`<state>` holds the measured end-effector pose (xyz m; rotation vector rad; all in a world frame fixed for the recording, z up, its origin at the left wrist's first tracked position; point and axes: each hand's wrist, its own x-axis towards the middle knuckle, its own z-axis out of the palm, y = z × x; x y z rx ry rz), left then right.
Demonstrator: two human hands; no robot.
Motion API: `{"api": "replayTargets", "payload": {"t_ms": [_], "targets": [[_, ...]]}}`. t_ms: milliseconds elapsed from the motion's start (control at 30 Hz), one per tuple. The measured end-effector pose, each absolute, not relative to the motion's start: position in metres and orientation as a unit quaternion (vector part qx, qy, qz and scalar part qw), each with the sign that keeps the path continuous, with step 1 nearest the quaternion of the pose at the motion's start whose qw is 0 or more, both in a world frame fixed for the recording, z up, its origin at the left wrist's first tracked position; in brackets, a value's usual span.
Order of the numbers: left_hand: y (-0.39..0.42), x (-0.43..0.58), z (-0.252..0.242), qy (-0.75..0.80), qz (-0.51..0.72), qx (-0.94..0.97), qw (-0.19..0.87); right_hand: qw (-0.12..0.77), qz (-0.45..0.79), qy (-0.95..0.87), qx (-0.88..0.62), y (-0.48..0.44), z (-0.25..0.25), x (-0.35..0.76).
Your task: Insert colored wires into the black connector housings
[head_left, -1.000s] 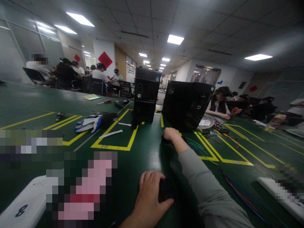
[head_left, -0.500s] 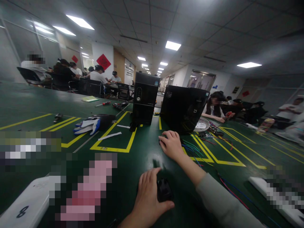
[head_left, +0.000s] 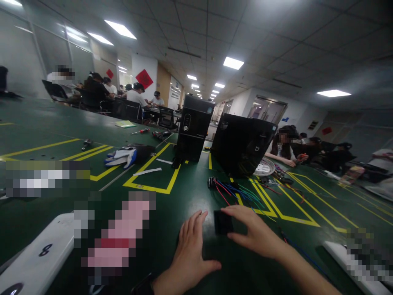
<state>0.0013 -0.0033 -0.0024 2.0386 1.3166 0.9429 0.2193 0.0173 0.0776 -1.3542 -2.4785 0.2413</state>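
A small black squarish block point(head_left: 223, 222), its kind too dark to make out, is at the right hand's fingertips above the green tabletop. My right hand point(head_left: 253, 229) grips its right side between thumb and fingers. Left of the block, my left hand point(head_left: 192, 252) is open, fingers stretched forward and thumb apart, touching nothing that I can see. Beyond the right hand lies a black connector point(head_left: 211, 182) with a bundle of red, blue and green wires point(head_left: 242, 192) fanning out to the right.
Two black computer towers point(head_left: 194, 131) stand at the back. Work gloves point(head_left: 125, 157), a screwdriver point(head_left: 140, 131) and paper strips point(head_left: 147, 172) lie to the left. A white object marked 8 point(head_left: 46, 250) is near left. A white basket point(head_left: 264, 167) sits right. Co-workers sit beyond.
My right hand has left the wired connector and come back toward me, onto the black block. The block is now farther forward, away from my left hand. The view has shifted slightly left.
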Motion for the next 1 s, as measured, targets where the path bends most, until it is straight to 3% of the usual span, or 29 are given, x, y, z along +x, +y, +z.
{"api": "replayTargets", "payload": {"t_ms": [133,300,567,1000], "targets": [[-0.003,-0.001,-0.002,0.467,0.343,0.769,0.271,0.139,-0.041,-0.69,-0.709,0.059,0.096,0.293],[-0.002,-0.001,0.007,0.453,0.36,0.773,0.259,0.085,-0.025,-0.548,-0.832,0.098,0.082,0.368],[-0.001,0.002,0.008,0.449,0.369,0.775,0.249,-0.001,0.001,-0.5,-0.866,0.119,0.041,0.391],[-0.001,0.002,0.012,0.443,0.351,0.777,0.276,-0.076,-0.009,-0.513,-0.855,0.134,0.041,0.384]]}}
